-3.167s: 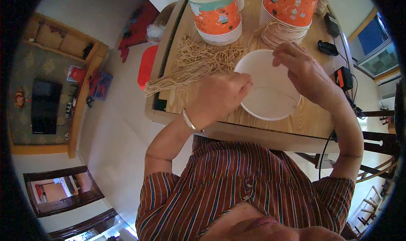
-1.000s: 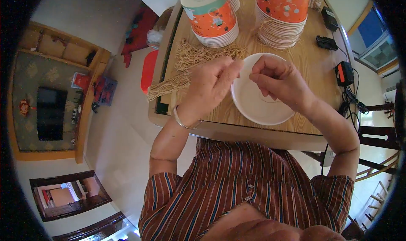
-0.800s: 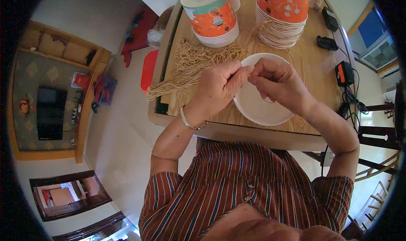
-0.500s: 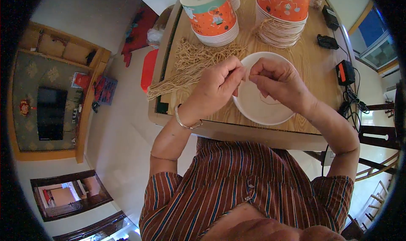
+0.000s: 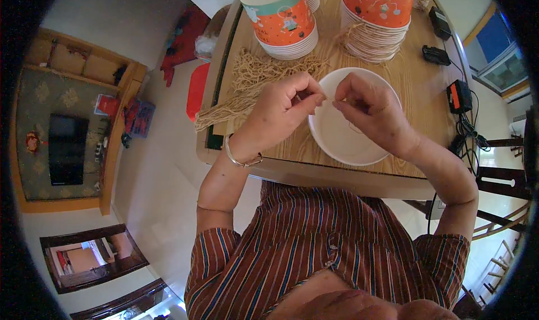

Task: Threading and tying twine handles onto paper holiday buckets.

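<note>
My left hand (image 5: 289,103) and my right hand (image 5: 373,109) are raised over a white round bowl (image 5: 353,157), each pinching thumb to fingers. Their fingertips face each other across a small gap. A thin strand of tan twine (image 5: 355,128) curves below my right hand inside the bowl, and a short pale bit of it shows at my left fingertips. Most of the strand is hidden by the fingers. Left of the bowl, a loose bundle of tan twine (image 5: 227,113) spreads over the wooden table (image 5: 292,151), partly behind my left hand.
Behind the bundle stands an upturned stack of orange paper buckets (image 5: 283,28). A second orange stack (image 5: 376,36) with twine around its lower rims is farther right. Black adapters (image 5: 459,98) and cables (image 5: 465,130) lie along the right table edge. A red stool (image 5: 197,92) stands at the left.
My fingertips have drawn slightly nearer each other, and my left wrist has shifted a little left. Both hands keep their pinch over the bowl.
</note>
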Demonstrator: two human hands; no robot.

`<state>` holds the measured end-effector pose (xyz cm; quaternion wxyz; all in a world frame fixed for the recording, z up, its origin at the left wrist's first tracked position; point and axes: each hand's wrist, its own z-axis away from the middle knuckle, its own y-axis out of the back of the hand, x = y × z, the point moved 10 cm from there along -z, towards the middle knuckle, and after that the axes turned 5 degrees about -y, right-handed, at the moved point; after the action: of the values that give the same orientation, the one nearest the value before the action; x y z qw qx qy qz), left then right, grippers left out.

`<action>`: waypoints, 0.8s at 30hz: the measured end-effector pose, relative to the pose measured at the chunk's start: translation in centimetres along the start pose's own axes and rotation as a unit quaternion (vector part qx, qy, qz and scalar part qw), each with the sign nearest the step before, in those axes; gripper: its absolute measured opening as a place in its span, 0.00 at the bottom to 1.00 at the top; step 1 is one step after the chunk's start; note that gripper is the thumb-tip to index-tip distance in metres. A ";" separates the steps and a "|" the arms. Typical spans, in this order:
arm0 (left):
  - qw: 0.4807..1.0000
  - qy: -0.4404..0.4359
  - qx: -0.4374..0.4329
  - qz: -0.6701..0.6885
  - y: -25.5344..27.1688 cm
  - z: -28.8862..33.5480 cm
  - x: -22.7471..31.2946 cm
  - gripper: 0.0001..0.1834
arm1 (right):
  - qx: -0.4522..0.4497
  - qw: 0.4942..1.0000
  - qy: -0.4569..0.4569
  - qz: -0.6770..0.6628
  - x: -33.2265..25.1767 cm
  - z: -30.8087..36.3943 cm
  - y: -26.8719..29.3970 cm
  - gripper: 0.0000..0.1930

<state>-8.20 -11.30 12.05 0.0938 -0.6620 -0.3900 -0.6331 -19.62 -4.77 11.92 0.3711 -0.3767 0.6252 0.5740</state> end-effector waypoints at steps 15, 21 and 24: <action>0.996 -0.048 0.045 -0.056 1.2 -0.4 0.0 0.04 | 0.000 1.000 0.029 0.007 0.2 -0.5 0.0 0.04; 0.985 -0.055 0.093 -0.137 1.8 -0.1 -2.5 0.07 | -0.061 0.984 -0.125 -0.115 2.6 -1.0 -0.8 0.03; 0.986 -0.006 0.066 -0.153 0.7 1.0 -3.4 0.09 | -0.082 0.974 -0.151 -0.145 3.4 -0.8 -1.2 0.03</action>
<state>-6.65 -12.51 9.08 0.0370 -0.5903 -0.5286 -0.6089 -20.05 -5.74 8.41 0.5088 -0.4011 0.4515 0.6135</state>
